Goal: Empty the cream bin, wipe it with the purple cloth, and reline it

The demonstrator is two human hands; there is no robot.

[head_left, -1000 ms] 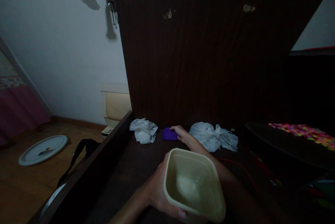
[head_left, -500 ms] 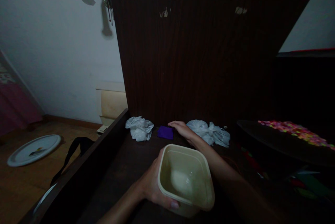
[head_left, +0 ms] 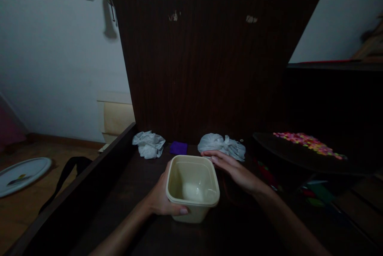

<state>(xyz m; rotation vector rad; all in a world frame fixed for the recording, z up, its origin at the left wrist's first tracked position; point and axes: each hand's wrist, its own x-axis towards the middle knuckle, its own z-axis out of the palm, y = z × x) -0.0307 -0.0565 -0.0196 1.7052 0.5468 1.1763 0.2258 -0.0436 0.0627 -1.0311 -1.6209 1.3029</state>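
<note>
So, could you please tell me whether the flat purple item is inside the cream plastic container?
No, the flat purple item lies on the dark wooden surface, beyond the cream plastic container.

Bare hands [head_left: 231,167], slim bare forearms [head_left: 279,210]

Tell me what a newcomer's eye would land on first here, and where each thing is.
Probably the pale cream tub low in the center, held by the left hand, with the right hand by its far right corner. Next, the vivid purple item behind it, between two crumpled whitish plastic bags. Then the bright pink-and-yellow patch on a dark surface at right.
</note>
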